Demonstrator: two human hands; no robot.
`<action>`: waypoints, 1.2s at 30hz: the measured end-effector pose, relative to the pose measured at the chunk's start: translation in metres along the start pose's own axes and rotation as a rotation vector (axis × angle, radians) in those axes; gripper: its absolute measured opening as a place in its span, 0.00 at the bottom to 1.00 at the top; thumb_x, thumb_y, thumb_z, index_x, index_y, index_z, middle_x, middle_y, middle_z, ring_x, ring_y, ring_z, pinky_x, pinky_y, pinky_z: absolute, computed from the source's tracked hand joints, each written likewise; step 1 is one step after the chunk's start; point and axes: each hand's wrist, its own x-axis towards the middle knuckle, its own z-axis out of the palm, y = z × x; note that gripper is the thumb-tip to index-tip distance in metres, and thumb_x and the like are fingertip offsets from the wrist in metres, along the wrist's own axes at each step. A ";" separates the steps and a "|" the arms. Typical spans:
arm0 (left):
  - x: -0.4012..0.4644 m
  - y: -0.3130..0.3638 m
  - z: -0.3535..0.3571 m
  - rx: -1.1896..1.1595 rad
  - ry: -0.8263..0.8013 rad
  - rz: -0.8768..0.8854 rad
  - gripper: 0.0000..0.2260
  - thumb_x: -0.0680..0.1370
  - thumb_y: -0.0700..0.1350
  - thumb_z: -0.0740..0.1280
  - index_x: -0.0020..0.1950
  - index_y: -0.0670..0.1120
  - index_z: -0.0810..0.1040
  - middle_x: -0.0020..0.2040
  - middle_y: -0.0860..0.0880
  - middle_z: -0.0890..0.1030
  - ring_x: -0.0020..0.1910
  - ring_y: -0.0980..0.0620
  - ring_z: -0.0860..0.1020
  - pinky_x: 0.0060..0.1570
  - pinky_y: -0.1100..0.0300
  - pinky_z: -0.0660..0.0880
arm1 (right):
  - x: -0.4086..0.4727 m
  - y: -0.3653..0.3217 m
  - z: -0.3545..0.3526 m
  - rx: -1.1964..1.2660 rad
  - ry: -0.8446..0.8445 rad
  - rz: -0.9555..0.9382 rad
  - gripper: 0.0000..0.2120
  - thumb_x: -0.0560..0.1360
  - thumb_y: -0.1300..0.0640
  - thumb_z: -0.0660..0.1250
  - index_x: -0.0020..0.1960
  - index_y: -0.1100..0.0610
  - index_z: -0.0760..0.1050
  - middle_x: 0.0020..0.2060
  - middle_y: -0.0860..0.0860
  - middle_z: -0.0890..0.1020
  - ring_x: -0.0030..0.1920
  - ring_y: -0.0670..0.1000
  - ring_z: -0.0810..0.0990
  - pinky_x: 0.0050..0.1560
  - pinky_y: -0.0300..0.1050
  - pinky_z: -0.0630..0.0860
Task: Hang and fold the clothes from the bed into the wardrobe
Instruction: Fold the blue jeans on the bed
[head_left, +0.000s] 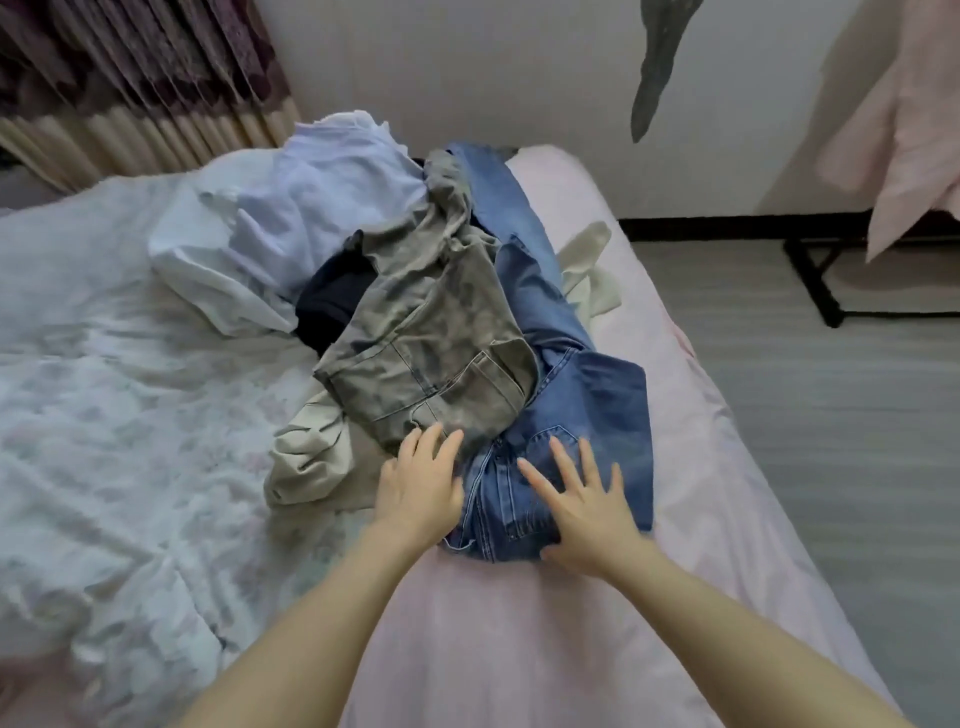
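Note:
A heap of clothes lies on the pink-sheeted bed (519, 649). Blue jeans (587, 400) stretch along the right side of the heap. Grey-green trousers (431, 332) lie across them, with a beige garment (311, 457) underneath at the left. A pale blue shirt (311, 208) and a dark navy piece (332, 301) sit farther back. My left hand (418, 480) lies flat, its straight fingers touching the lower edge of the grey-green trousers. My right hand (582, 512) rests on the jeans near the waistband with its fingers spread.
A white floral quilt (104, 415) covers the left of the bed. Curtains (130, 93) hang at the back left. To the right is grey floor (831, 415), a black rack base (821, 280) and a pink garment (909, 130) hanging. A cream cloth (592, 280) lies beside the jeans.

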 end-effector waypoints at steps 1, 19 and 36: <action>0.009 -0.005 0.016 0.039 -0.024 0.011 0.25 0.80 0.50 0.56 0.77 0.52 0.54 0.77 0.50 0.54 0.76 0.49 0.52 0.68 0.49 0.62 | 0.010 0.004 0.015 -0.036 -0.028 0.007 0.47 0.71 0.40 0.66 0.75 0.42 0.36 0.75 0.55 0.35 0.74 0.64 0.34 0.69 0.68 0.48; -0.041 0.026 -0.012 -0.775 -0.156 -0.116 0.21 0.83 0.50 0.52 0.76 0.46 0.61 0.77 0.47 0.59 0.76 0.51 0.55 0.73 0.57 0.52 | -0.119 0.008 -0.038 0.376 0.319 0.297 0.07 0.74 0.53 0.62 0.45 0.58 0.72 0.39 0.58 0.80 0.41 0.64 0.76 0.33 0.49 0.59; -0.259 0.098 -0.106 -1.128 -0.497 0.280 0.19 0.71 0.50 0.72 0.60 0.51 0.74 0.57 0.51 0.80 0.56 0.54 0.79 0.58 0.56 0.75 | -0.347 -0.026 -0.122 1.671 0.669 0.738 0.17 0.77 0.62 0.61 0.31 0.57 0.79 0.28 0.49 0.82 0.29 0.46 0.78 0.28 0.35 0.73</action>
